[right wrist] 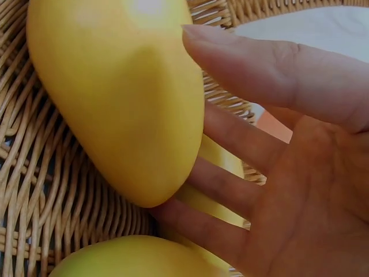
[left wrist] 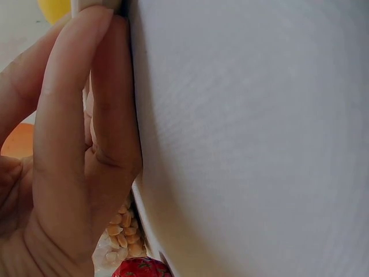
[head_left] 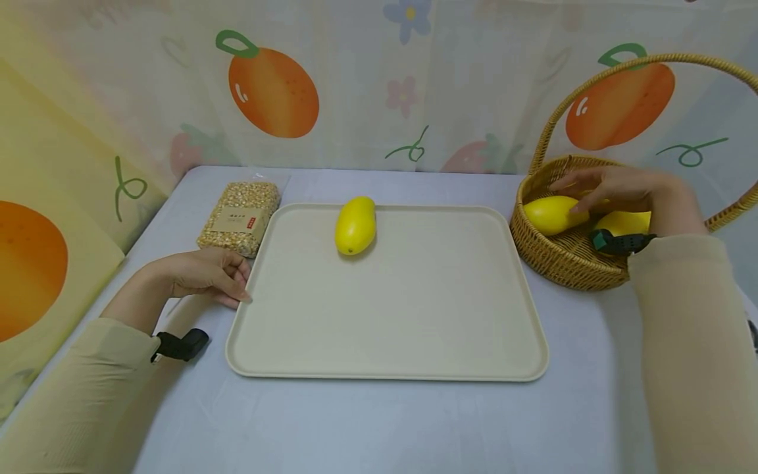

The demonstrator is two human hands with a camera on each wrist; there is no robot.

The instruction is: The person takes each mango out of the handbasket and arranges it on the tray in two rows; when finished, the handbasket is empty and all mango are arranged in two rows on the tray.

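Note:
At the tray's left edge, my left hand (head_left: 207,276) pinches the rim of the cream tray (head_left: 385,316) between thumb and fingers; the left wrist view shows the fingertips (left wrist: 95,20) on that rim. Lying near the tray's back edge is a yellow mango (head_left: 356,226). My right hand (head_left: 622,191) reaches into the wicker basket (head_left: 568,266). There its thumb touches a mango (right wrist: 121,104) while the other fingers extend behind it, fairly straight. More yellow fruit lies below, including a greenish-yellow mango (right wrist: 138,257), partly hidden.
A clear bag of corn kernels (head_left: 239,217) with a paper label lies behind my left hand, beside the tray. The basket's tall arched handle (head_left: 547,135) rises at the right. A fruit-print cloth (head_left: 355,85) hangs behind the white-covered table (head_left: 379,428).

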